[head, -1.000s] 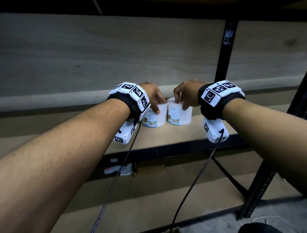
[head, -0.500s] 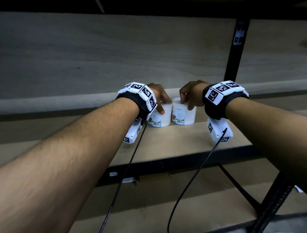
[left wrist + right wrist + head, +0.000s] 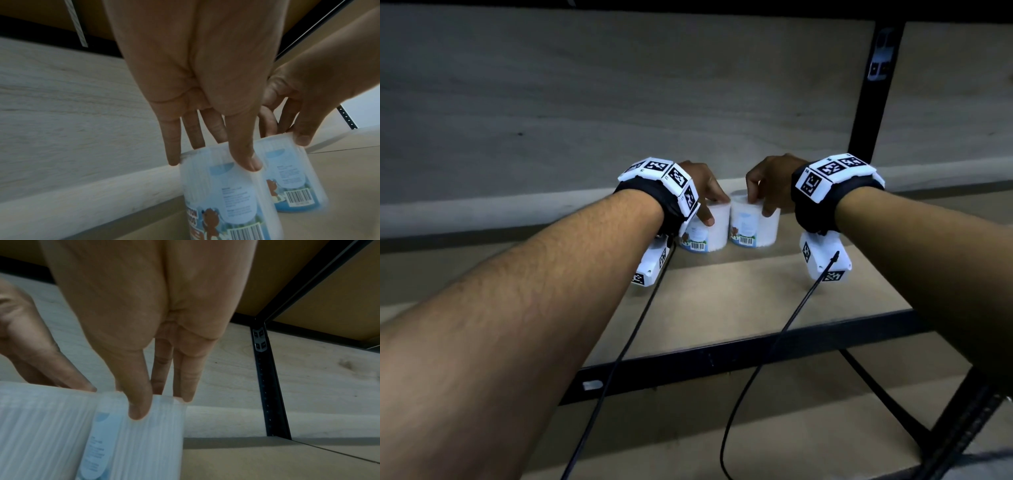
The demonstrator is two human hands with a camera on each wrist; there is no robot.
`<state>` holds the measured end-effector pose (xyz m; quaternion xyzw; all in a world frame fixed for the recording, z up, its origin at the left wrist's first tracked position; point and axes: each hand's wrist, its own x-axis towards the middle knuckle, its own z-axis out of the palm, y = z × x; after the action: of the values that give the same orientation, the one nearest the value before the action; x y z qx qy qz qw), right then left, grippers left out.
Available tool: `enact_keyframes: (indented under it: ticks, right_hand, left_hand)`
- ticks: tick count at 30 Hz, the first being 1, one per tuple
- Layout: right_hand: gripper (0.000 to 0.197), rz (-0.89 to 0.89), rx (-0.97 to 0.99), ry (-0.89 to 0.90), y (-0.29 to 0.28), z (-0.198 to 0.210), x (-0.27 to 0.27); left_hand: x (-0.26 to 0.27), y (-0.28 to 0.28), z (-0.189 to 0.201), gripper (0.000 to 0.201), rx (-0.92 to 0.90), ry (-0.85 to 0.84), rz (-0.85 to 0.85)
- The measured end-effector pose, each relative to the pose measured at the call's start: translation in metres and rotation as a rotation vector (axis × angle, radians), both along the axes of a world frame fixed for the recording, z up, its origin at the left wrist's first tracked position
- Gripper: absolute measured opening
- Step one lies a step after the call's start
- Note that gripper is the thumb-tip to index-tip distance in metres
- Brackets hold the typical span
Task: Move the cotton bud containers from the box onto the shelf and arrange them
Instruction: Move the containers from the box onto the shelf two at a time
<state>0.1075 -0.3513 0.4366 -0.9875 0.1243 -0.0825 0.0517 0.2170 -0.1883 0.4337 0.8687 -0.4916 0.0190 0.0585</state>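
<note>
The left hand (image 3: 700, 186) is pinching the left container (image 3: 705, 233) by its top rim; the right hand (image 3: 770, 185) is pinching the right container (image 3: 755, 228) likewise, both standing touching on the shelf (image 3: 739, 301) beneath each grip.

Two cotton bud containers stand side by side, touching, mid-frame on the shelf (image 3: 722, 301) — left container (image 3: 705, 233), right container (image 3: 755, 228) — near the back panel (image 3: 619, 102).
</note>
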Motion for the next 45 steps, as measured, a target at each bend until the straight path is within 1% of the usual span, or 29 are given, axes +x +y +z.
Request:
enact_keyframes:
  ticks: [4,9,12,13,15,17,19,20,22,25,29,34,38,43,45]
  right_hand:
    - [0.028,-0.009,-0.039,-0.038,-0.003,-0.004,0.007]
    - [0.027,-0.022,-0.055,-0.019,-0.005,-0.005,0.010]
    - [0.026,-0.027,-0.073,-0.033,-0.001,-0.009,0.006]
    - [0.026,-0.028,-0.089,-0.029,0.003,-0.011,0.004]
    - [0.031,-0.039,-0.123,0.003,0.010,-0.012,-0.003]
    - [0.044,-0.076,-0.115,0.057,0.015,-0.009,-0.012]
    - [0.060,-0.106,-0.098,0.081,0.026,-0.005,-0.033]
    - [0.064,-0.109,-0.089,0.074,0.029,-0.006,-0.040]
    - [0.065,-0.091,-0.080,0.051,0.033,-0.009,-0.051]
    - [0.066,-0.070,-0.078,0.039,0.050,-0.012,-0.078]
    - [0.068,-0.068,-0.063,0.060,0.064,-0.014,-0.103]
    - [0.064,-0.041,-0.046,0.066,0.083,-0.011,-0.130]
    - [0.054,-0.023,-0.022,0.057,0.095,-0.014,-0.148]
    - [0.031,0.006,0.046,0.088,0.107,-0.026,-0.169]
    - [0.027,0.012,0.066,0.133,0.112,-0.034,-0.176]
  left_hand:
    - [0.006,-0.004,-0.002,0.062,-0.001,-0.030,0.006]
    - [0.007,-0.003,-0.005,0.062,-0.022,-0.034,0.022]
    - [0.004,0.001,-0.013,0.059,-0.048,-0.031,0.037]
    - [0.003,0.002,-0.018,0.062,-0.052,-0.034,0.040]
    - [-0.005,0.008,-0.026,0.073,-0.025,-0.053,0.047]
    - [-0.015,0.012,-0.030,0.082,0.000,-0.071,0.075]
    - [-0.032,0.022,-0.031,0.085,0.002,-0.076,0.096]
    - [-0.039,0.026,-0.031,0.086,0.005,-0.085,0.100]
    - [-0.045,0.029,-0.031,0.085,0.000,-0.106,0.092]
    - [-0.067,0.047,-0.025,0.085,0.003,-0.133,0.066]
    - [-0.087,0.067,-0.018,0.080,-0.016,-0.138,0.068]
    - [-0.109,0.088,-0.011,0.076,-0.003,-0.152,0.058]
    - [-0.134,0.103,-0.011,0.071,-0.001,-0.111,0.025]
    - [-0.174,0.125,-0.019,0.044,0.024,-0.019,-0.076]
    - [-0.188,0.135,-0.027,0.036,0.052,-0.002,-0.107]
